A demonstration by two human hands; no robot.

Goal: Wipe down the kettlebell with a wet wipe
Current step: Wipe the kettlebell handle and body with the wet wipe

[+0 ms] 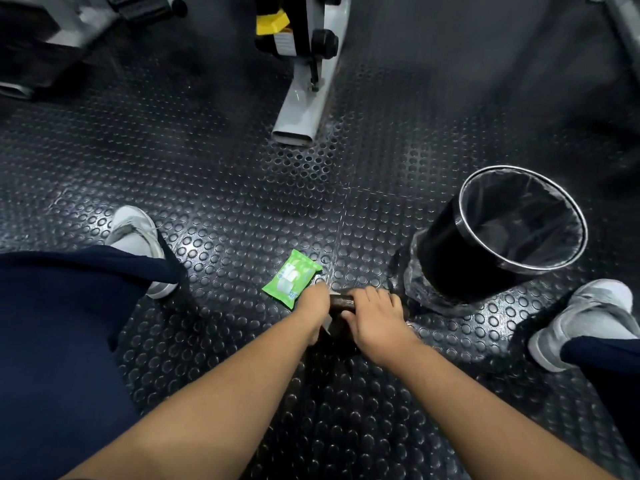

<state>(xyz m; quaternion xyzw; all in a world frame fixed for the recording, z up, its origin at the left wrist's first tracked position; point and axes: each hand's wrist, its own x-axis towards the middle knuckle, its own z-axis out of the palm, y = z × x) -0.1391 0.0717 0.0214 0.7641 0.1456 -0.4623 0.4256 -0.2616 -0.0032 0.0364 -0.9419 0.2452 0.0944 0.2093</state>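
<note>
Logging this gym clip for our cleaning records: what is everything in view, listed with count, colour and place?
kettlebell: one, dark, floor, near centre, mostly hidden
wipe: one, white, against the kettlebell's left side
wipe pack: one, green, floor, left of the kettlebell
bin: one, black, lined, right of the kettlebell
machine leg: one, grey, far centre
shoes: two, grey, either side
left hand: holds the wipe
right hand: grips the kettlebell handle
</note>
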